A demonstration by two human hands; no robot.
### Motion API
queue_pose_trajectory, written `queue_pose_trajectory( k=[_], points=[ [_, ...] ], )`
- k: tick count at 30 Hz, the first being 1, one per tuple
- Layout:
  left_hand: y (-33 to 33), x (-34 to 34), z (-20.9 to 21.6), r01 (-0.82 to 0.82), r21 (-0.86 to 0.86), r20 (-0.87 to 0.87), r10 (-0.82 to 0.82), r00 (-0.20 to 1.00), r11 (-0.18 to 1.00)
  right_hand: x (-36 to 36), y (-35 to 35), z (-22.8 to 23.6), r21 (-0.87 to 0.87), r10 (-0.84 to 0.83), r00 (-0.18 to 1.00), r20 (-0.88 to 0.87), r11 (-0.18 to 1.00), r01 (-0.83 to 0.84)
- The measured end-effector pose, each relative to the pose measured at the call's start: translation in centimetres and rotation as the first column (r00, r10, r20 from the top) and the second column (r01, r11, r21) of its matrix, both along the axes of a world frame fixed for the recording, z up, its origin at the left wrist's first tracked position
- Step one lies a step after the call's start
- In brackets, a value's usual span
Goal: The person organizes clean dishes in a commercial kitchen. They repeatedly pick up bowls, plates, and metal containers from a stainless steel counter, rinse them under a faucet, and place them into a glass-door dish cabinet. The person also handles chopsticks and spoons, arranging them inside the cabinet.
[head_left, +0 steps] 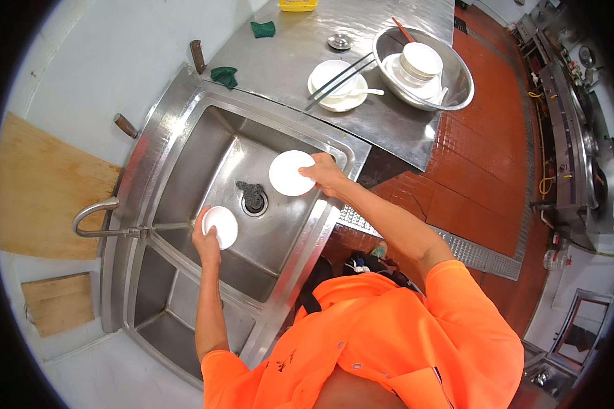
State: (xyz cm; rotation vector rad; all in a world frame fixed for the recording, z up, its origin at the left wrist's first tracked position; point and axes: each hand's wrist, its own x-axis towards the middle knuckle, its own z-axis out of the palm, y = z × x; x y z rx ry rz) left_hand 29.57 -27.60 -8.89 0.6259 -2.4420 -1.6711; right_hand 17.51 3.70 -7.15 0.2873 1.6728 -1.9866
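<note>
Over the large basin of a steel sink (205, 129), my left hand (205, 240) grips a small white dish (221, 227) by its edge, thumb on top. Farther right, near the basin's right rim, my right hand (326, 175) holds a larger round white plate (290, 172), also with the thumb over its edge. Between and below the two lies a dark grey scouring pad (253, 196), partly over the drain (260, 206). The undersides of both dishes are hidden.
A curved tap (92, 218) stands at left by the second basin (184, 320). On the steel table (280, 75) are a green cloth (224, 76), a white bowl (334, 76) on a plate with chopsticks (341, 80), and a large metal bowl (460, 75) of stacked dishes.
</note>
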Motion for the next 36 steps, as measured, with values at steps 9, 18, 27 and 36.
queue_pose_trajectory(
  k=[9,18,27,36],
  points=[
    [20.9,3.3,4.0,0.058,0.906,0.046,-0.235,0.971,0.418,9.8,20.7,3.0,-0.595,-0.053,0.989,0.136,0.794,0.124],
    [50.2,0.1,6.1,0.236,0.965,-0.061,-0.772,0.633,0.118,20.4,40.8,3.2,-0.346,-0.642,0.742,-0.193,0.752,0.561],
    [74.0,-0.4,4.0,0.403,0.914,0.044,-0.999,0.019,0.048,28.8,52.3,4.7,-0.124,-0.886,0.38,-0.267,0.422,0.898],
    [94.0,1.0,2.4,0.435,0.898,0.118,-0.921,-0.372,-0.061,33.4,63.7,1.9,-0.191,-0.996,0.065,-0.068,0.077,0.979]
  ],
)
